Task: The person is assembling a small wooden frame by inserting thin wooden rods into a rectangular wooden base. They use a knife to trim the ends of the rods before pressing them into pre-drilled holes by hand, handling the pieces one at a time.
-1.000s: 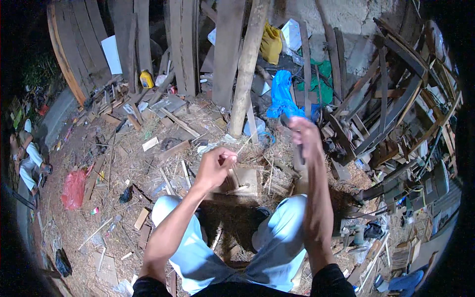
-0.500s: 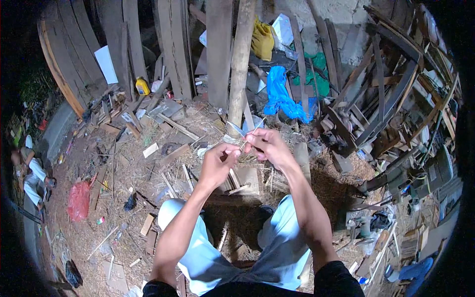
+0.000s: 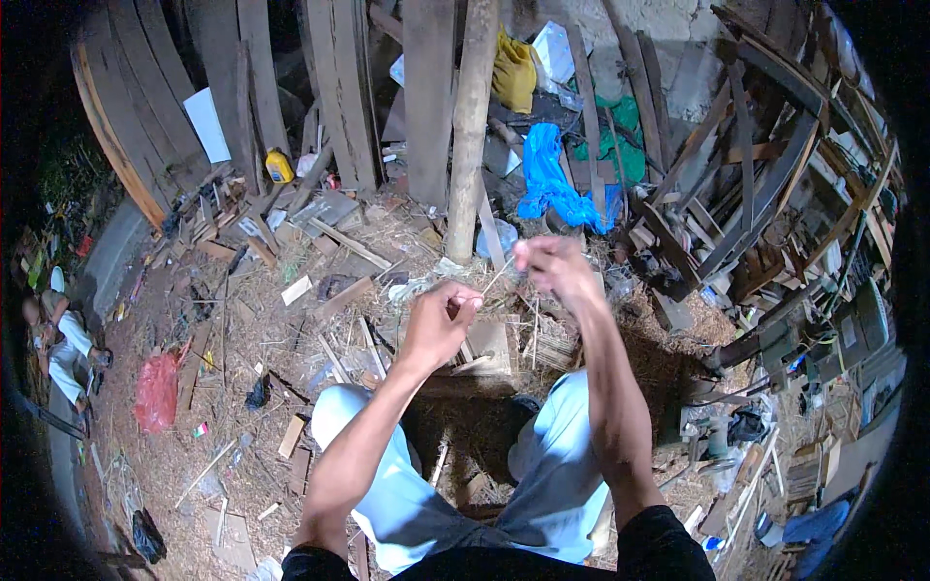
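In front of my knees, my left hand [image 3: 438, 324] is closed, with a thin pale wooden stick [image 3: 498, 275] pinched between thumb and forefinger. The stick slants up and right toward my right hand [image 3: 560, 271]. That hand is raised a little higher and smeared by motion, so I cannot make out its fingers or anything in them. Below the hands, a flat piece of board [image 3: 496, 346] lies on the ground between my legs among small wood scraps.
Tall planks [image 3: 339, 97] and a round post [image 3: 472, 126] stand ahead. A blue plastic bag [image 3: 549, 179] and yellow cloth-like bundle [image 3: 513, 73] lie beyond. Stacked timber [image 3: 756, 194] fills the right. A red plastic bag [image 3: 158, 392] lies left, near another person [image 3: 70, 344].
My right hand has moved up and right, away from my left hand, which stays nearly in place. A bluish blade-like thing seen between the hands earlier is no longer distinguishable.
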A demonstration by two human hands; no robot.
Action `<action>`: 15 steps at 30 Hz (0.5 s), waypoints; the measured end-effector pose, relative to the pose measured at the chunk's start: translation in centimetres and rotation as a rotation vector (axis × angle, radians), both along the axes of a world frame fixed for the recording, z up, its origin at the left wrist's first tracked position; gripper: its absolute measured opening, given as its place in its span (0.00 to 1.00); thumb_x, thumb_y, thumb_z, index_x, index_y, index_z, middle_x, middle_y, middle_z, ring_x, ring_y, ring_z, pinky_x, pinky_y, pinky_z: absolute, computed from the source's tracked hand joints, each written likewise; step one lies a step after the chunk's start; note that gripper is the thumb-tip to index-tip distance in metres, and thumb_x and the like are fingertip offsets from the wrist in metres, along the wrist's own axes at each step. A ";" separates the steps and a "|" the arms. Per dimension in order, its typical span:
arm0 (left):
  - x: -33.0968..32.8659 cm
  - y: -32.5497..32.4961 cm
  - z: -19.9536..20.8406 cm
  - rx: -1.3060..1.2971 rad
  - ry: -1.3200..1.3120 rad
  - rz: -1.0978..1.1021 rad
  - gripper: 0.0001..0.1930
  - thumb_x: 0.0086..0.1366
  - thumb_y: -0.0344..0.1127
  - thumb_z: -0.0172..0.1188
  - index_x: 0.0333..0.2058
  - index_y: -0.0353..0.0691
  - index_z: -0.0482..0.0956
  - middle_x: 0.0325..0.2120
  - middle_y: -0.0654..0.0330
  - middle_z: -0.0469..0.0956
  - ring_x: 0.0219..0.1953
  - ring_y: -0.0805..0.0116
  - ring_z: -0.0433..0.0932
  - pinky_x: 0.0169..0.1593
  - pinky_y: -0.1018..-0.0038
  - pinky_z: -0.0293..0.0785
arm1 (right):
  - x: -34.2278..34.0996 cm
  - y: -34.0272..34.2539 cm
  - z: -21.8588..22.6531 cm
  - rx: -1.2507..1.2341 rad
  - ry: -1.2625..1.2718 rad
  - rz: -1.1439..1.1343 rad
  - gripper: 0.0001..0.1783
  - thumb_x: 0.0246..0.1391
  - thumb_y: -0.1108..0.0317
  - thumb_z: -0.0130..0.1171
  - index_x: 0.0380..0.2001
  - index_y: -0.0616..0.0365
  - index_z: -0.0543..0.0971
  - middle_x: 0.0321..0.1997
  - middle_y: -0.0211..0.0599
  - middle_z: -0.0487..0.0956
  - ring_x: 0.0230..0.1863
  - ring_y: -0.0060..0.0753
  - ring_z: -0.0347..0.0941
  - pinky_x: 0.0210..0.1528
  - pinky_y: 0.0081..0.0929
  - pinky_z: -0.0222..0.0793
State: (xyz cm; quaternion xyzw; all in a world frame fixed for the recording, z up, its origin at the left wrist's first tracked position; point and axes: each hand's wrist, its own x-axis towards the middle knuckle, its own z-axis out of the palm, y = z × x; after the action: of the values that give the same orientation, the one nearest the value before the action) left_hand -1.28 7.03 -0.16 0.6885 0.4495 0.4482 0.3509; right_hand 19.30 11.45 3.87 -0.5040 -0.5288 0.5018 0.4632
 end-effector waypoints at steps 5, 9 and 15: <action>-1.2 -0.3 -0.2 -0.166 -0.154 -0.003 0.06 0.59 0.30 0.57 0.33 0.33 0.78 0.22 0.59 0.78 0.22 0.77 0.74 0.27 0.79 0.69 | 6.0 1.6 0.7 0.168 0.177 -0.352 0.08 0.51 0.68 0.54 0.30 0.61 0.77 0.23 0.26 0.73 0.13 0.11 0.55 0.13 0.14 0.47; -1.8 0.1 -0.2 -0.159 -0.195 -0.002 0.06 0.60 0.29 0.56 0.34 0.33 0.78 0.20 0.63 0.75 0.20 0.80 0.70 0.25 0.80 0.66 | 1.5 -0.3 -0.1 0.162 0.096 -0.112 0.14 0.53 0.62 0.57 0.37 0.61 0.76 0.23 0.31 0.76 0.13 0.12 0.57 0.14 0.13 0.49; -0.9 -0.2 0.5 -0.124 -0.166 -0.023 0.05 0.61 0.28 0.56 0.34 0.33 0.77 0.22 0.64 0.74 0.22 0.80 0.70 0.26 0.81 0.68 | -2.4 -1.6 0.0 -0.011 0.254 0.214 0.12 0.55 0.64 0.57 0.38 0.60 0.75 0.23 0.31 0.76 0.13 0.12 0.55 0.13 0.12 0.48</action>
State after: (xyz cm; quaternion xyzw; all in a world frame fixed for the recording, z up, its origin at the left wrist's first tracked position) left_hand -2.16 6.83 0.36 0.6312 0.4378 0.4710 0.4338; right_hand 16.93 9.89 3.88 -0.3799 -0.5141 0.6106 0.4675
